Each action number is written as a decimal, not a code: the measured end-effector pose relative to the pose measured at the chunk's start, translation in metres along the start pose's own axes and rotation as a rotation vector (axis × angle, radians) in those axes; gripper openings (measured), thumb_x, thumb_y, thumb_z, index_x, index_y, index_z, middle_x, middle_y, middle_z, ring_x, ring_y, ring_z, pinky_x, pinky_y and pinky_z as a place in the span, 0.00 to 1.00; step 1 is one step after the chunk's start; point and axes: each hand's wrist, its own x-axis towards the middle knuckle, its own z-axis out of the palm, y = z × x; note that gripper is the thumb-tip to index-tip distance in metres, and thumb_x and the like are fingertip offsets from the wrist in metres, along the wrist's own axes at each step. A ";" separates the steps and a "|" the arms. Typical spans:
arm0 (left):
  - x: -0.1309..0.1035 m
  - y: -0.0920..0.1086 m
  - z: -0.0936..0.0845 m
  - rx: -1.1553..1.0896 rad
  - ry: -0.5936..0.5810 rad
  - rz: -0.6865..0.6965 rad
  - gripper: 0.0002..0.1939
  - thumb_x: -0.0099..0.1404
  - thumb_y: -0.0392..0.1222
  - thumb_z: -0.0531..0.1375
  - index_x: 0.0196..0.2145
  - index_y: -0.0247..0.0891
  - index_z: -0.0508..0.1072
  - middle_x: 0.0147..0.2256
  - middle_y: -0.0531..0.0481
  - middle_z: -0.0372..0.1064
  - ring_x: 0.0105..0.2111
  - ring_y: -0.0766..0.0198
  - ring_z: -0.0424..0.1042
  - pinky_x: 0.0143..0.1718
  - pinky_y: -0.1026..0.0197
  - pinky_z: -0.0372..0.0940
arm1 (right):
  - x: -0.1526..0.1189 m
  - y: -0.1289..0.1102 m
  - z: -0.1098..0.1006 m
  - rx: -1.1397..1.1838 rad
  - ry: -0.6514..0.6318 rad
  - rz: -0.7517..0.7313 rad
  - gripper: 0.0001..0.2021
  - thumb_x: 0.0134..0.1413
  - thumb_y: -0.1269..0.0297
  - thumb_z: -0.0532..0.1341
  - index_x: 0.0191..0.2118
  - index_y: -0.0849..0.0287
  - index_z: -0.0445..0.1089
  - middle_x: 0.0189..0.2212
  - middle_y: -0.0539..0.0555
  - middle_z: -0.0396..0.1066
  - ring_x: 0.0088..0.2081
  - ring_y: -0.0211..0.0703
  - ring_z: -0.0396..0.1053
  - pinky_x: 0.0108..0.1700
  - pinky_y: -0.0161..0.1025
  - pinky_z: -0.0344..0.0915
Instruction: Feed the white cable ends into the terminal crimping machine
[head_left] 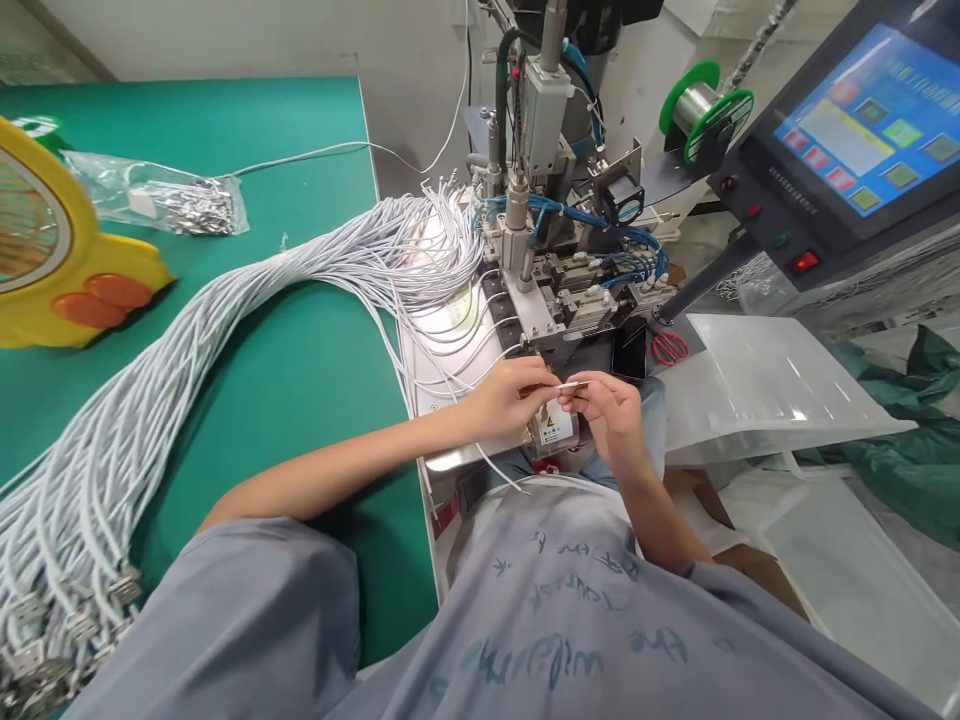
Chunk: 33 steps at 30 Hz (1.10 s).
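My left hand (513, 398) pinches a thin white cable (568, 386) close to its end, in front of the machine. Facing it, my right hand (609, 408) has its thumb and fingers closed on the tip of the same cable. Small details at the tip are too fine to make out. Below my left wrist hangs another loose cable end (501, 474). A large bundle of white cables (247, 290) runs across the green table to the machine, with metal connectors (79, 625) at its near left end.
The soldering-type machine (525, 250) stands ahead, with a wire spool (697, 108) and touchscreen panel (874, 130) to its right. Red-handled scissors (670, 348) and a black phone (629, 350) lie beside it. A yellow fan (112, 255) and a bag of metal parts (199, 207) sit on the green table (315, 120).
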 end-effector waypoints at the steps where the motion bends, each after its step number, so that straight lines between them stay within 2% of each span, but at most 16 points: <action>1: 0.000 0.000 0.000 0.001 0.008 -0.005 0.11 0.66 0.39 0.55 0.31 0.33 0.75 0.25 0.50 0.67 0.25 0.71 0.64 0.26 0.68 0.59 | 0.001 0.000 0.001 0.002 0.015 -0.003 0.14 0.49 0.52 0.60 0.32 0.60 0.71 0.25 0.52 0.72 0.27 0.38 0.70 0.32 0.39 0.70; 7: 0.000 0.000 0.000 0.021 0.048 -0.006 0.11 0.65 0.39 0.56 0.29 0.33 0.75 0.23 0.50 0.66 0.23 0.71 0.63 0.25 0.68 0.58 | 0.002 0.002 0.004 -0.136 0.108 -0.087 0.13 0.52 0.53 0.59 0.33 0.59 0.73 0.26 0.52 0.73 0.27 0.37 0.69 0.33 0.37 0.69; 13: -0.002 -0.003 0.003 0.068 0.100 -0.007 0.11 0.63 0.40 0.58 0.25 0.33 0.74 0.21 0.52 0.64 0.22 0.72 0.62 0.23 0.69 0.57 | 0.003 0.003 0.008 -0.204 0.122 -0.052 0.11 0.46 0.56 0.63 0.31 0.59 0.72 0.23 0.50 0.71 0.26 0.37 0.68 0.32 0.36 0.68; 20: -0.001 0.002 -0.001 0.017 -0.005 0.065 0.11 0.67 0.33 0.52 0.38 0.33 0.75 0.30 0.47 0.69 0.31 0.69 0.68 0.32 0.67 0.64 | 0.005 0.005 0.006 -0.184 0.111 -0.138 0.08 0.48 0.58 0.63 0.30 0.58 0.73 0.26 0.50 0.71 0.26 0.36 0.67 0.31 0.35 0.66; 23: 0.002 0.005 -0.004 0.033 0.001 0.052 0.10 0.65 0.31 0.53 0.35 0.33 0.75 0.30 0.48 0.70 0.30 0.69 0.68 0.31 0.68 0.64 | 0.004 0.001 0.006 -0.209 0.105 -0.168 0.08 0.48 0.59 0.63 0.31 0.57 0.73 0.28 0.51 0.71 0.27 0.36 0.67 0.30 0.35 0.65; 26: 0.003 0.005 -0.004 0.062 0.071 0.045 0.08 0.63 0.30 0.55 0.31 0.32 0.75 0.26 0.50 0.69 0.27 0.70 0.66 0.28 0.68 0.62 | 0.002 -0.004 0.007 -0.283 0.131 -0.213 0.08 0.50 0.60 0.61 0.30 0.58 0.73 0.28 0.51 0.70 0.29 0.36 0.66 0.30 0.34 0.64; 33: 0.002 0.001 -0.005 0.102 0.122 0.023 0.04 0.59 0.30 0.59 0.27 0.33 0.73 0.24 0.53 0.65 0.25 0.71 0.64 0.26 0.68 0.58 | 0.002 -0.006 0.009 -0.477 0.139 -0.295 0.10 0.53 0.59 0.59 0.31 0.59 0.75 0.22 0.49 0.62 0.24 0.33 0.58 0.25 0.34 0.55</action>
